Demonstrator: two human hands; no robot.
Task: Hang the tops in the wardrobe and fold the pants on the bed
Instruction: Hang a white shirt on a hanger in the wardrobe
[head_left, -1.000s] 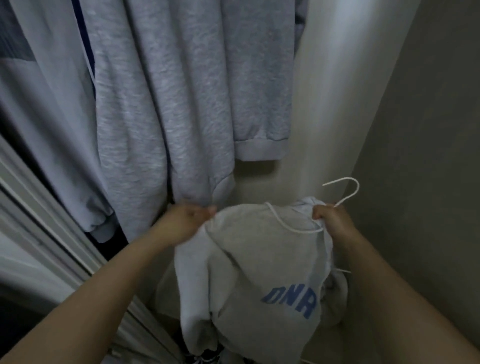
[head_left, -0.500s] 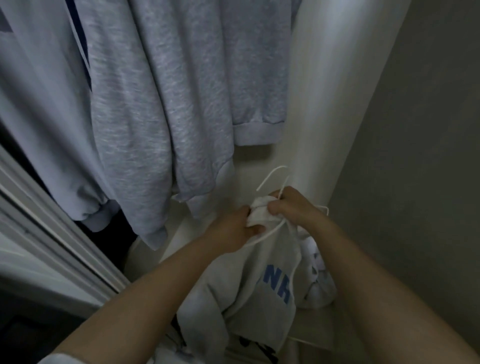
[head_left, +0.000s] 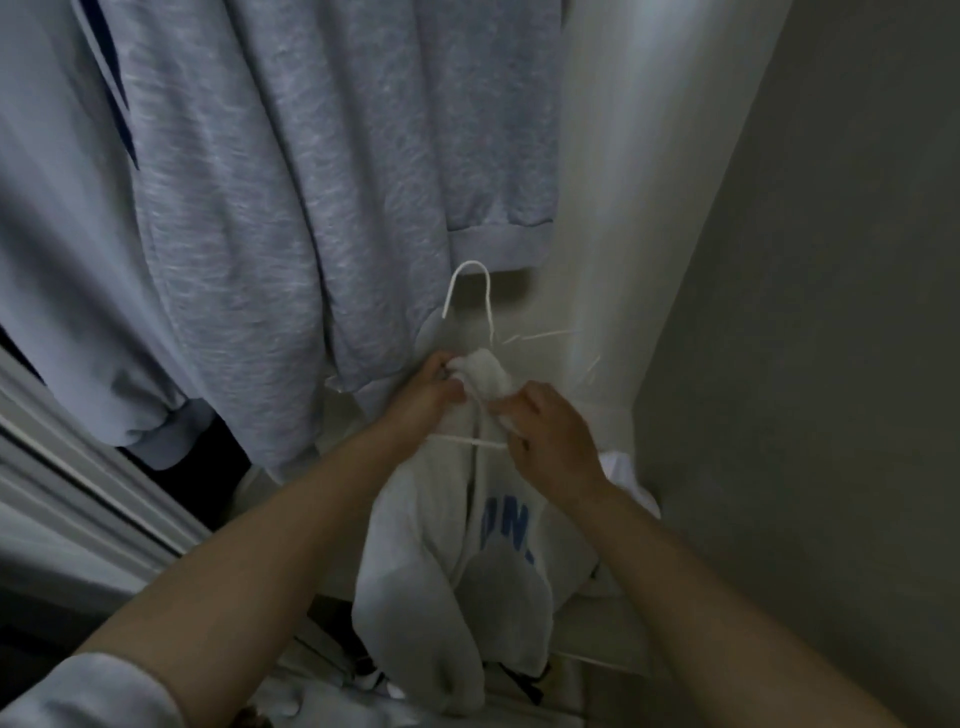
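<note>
Blue block letters run across the chest of the white top (head_left: 415, 561); only "ON" or "DN" reads clearly, the rest folded into the cloth. No other writing is legible.

The top hangs bunched below both hands, its neck gathered over a white wire hanger (head_left: 470, 296). The hanger's hook stands up just above the top's neck, and a straight length of its wire crosses the cloth between the two hands.

The left hand (head_left: 428, 395) comes in from the lower left, forearm bare, a pale cuff at the frame's corner. Its fingers are curled and grip the bunched neck of the top from the left side. The right hand (head_left: 550, 441) comes in from the lower right, back of the hand toward the camera, fingers bent and pinching the cloth of the top at the neck's right side, touching the hanger wire there.

Above and left of the top hang a grey sweatshirt (head_left: 311, 182), its cuff just beside the hanger's hook, and, further left, a paler garment (head_left: 57, 234) with a dark stripe. Behind the top rises a white wardrobe panel (head_left: 623, 208); right of it is a grey wall (head_left: 831, 312). Left of the top, low down, runs a white door frame (head_left: 78, 467). Under the top lie more clothes, too dark to make out.
</note>
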